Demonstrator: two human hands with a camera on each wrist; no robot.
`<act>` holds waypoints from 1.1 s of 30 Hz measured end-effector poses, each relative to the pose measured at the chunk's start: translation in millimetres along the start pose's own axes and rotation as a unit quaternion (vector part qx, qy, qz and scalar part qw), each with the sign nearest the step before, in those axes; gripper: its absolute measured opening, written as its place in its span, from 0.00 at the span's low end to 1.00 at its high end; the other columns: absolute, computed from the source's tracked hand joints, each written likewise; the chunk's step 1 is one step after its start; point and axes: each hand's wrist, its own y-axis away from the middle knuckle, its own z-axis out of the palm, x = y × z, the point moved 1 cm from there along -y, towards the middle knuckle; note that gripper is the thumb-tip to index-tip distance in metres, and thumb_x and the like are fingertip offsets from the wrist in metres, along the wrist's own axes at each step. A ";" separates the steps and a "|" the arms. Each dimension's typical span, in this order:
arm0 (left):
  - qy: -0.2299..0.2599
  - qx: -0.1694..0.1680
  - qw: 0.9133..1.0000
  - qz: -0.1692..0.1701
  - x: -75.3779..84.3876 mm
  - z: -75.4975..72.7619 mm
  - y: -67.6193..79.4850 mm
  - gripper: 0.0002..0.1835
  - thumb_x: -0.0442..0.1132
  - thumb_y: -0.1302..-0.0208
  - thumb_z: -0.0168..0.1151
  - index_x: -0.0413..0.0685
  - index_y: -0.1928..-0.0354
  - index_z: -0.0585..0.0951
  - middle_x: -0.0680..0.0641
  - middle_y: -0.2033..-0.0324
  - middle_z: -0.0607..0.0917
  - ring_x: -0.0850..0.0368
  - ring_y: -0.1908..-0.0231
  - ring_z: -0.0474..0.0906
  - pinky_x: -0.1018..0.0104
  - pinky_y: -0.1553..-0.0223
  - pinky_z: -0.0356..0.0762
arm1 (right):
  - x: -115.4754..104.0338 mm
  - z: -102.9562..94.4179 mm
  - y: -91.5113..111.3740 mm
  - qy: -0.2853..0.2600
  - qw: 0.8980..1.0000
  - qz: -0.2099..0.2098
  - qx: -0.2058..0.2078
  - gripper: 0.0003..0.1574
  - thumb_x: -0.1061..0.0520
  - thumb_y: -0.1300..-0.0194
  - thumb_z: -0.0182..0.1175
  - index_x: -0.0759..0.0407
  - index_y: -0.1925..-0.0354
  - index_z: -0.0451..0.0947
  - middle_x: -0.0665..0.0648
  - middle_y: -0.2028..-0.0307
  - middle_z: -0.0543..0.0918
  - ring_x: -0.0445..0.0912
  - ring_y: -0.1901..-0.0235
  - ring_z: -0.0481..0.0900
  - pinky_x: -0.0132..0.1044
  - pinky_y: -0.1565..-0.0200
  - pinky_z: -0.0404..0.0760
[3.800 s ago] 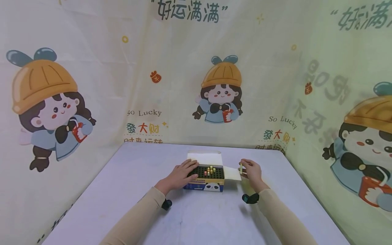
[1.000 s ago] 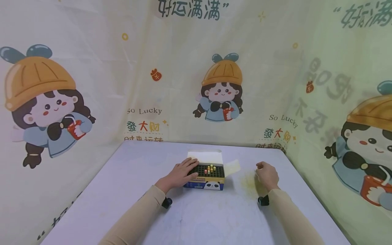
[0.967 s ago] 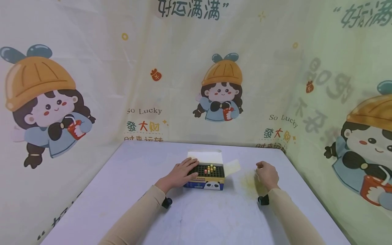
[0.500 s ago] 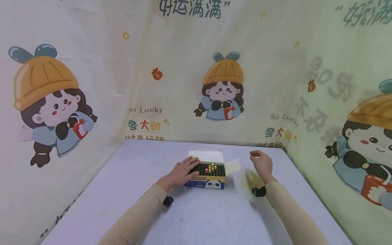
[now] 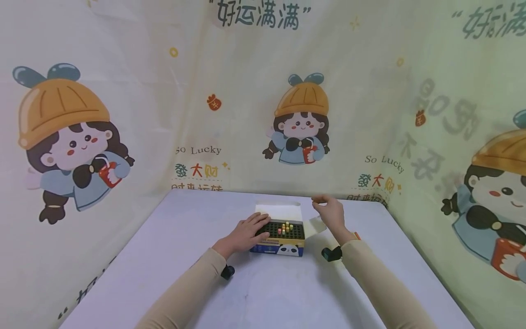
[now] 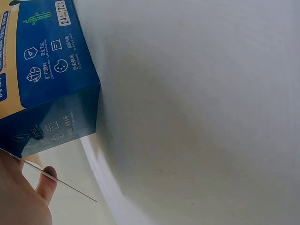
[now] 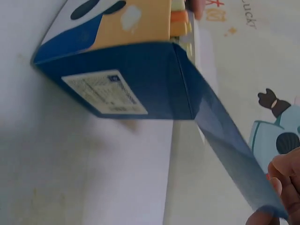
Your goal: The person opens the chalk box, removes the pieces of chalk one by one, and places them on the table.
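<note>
In the head view a blue and yellow chalk box (image 5: 277, 248) with a panda print stands on the table, its lid (image 5: 278, 212) raised. Several chalk sticks (image 5: 285, 228) stand in the right part of its black holed insert. My left hand (image 5: 242, 235) rests across the box's left end, fingers extended and thumb by the front edge. My right hand (image 5: 332, 214) hovers beyond the unfolded right side flap (image 5: 314, 227), thumb and fingertips brought together. In the right wrist view its fingers (image 7: 283, 171) overlap the flap's end; I cannot tell whether they hold anything.
A white table (image 5: 246, 292) carries the box, with a printed cloth backdrop (image 5: 246, 114) behind and at the sides. A short orange stick (image 5: 356, 236) shows beside the right wrist, partly hidden by it. Black wrist cameras (image 5: 330, 254) hang below both wrists.
Earlier my right hand pinched a pale yellow chalk stick by the flap. It was then farther right, and has since moved up and left. The left hand and box hold their place.
</note>
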 end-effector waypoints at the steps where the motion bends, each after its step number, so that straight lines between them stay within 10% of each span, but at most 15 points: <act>1: 0.001 0.000 1.000 -0.001 0.2 -0.1 0.0 0.36 0.64 0.19 0.42 0.57 0.17 0.57 0.50 0.18 0.57 0.45 0.18 0.45 0.36 0.28 0.56 | -2.7 1.5 0.7 0.000 1.000 0.000 -0.004 0.16 0.53 0.28 0.63 0.58 0.47 0.86 0.61 0.50 0.89 0.57 0.51 0.85 0.53 0.49 0.80; 8: -0.004 -0.001 1.000 -0.008 -0.1 0.1 0.9 0.36 0.65 0.20 0.40 0.59 0.17 0.57 0.53 0.18 0.56 0.47 0.18 0.45 0.37 0.27 0.57 | -15.8 8.6 4.2 0.028 0.999 -0.011 -0.022 0.15 0.52 0.29 0.64 0.55 0.48 0.87 0.58 0.51 0.89 0.57 0.48 0.84 0.56 0.46 0.78; 16: -0.006 -0.001 1.000 -0.016 3.4 -5.6 1.4 0.37 0.65 0.20 0.40 0.59 0.17 0.57 0.53 0.18 0.56 0.47 0.18 0.45 0.37 0.27 0.57 | -35.7 28.3 20.2 0.147 0.982 -0.078 -0.094 0.09 0.55 0.31 0.68 0.54 0.53 0.89 0.51 0.59 0.90 0.48 0.64 0.86 0.42 0.66 0.82; 33: -0.007 -0.004 1.000 -0.012 5.2 -2.2 1.0 0.37 0.66 0.20 0.40 0.58 0.17 0.57 0.52 0.19 0.57 0.47 0.18 0.45 0.38 0.27 0.57 | -33.7 64.4 40.8 0.088 0.980 -0.065 -0.165 0.07 0.57 0.31 0.68 0.59 0.57 0.88 0.54 0.63 0.89 0.45 0.65 0.82 0.42 0.58 0.86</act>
